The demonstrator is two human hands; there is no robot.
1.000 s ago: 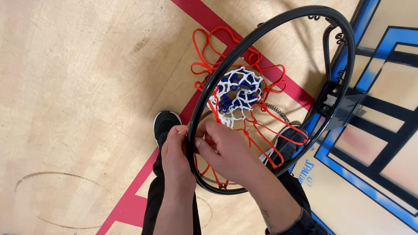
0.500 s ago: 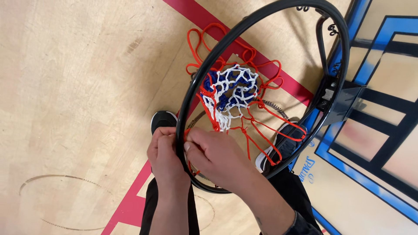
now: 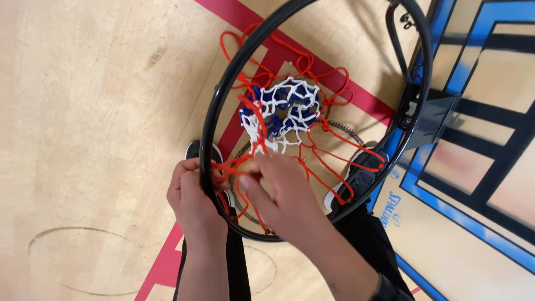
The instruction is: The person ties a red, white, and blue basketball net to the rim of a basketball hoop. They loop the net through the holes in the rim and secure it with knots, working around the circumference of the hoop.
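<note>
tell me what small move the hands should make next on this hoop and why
Probably draw the red net loop over the black rim where the left hand grips it. The right hand already pinches that cord beside the rim, while several other red loops dangle loose inside the ring and the white and blue netting hangs bunched in the middle.

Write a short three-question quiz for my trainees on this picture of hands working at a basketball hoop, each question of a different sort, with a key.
1. True or false: the left hand grips the black rim.
2. Multiple choice: the right hand pinches a) a white cord, b) a red loop of the net, c) the backboard.
3. Fill in: below the hoop lies a wooden floor with a ___ painted line.

Key: 1 true; 2 b; 3 red.
</note>
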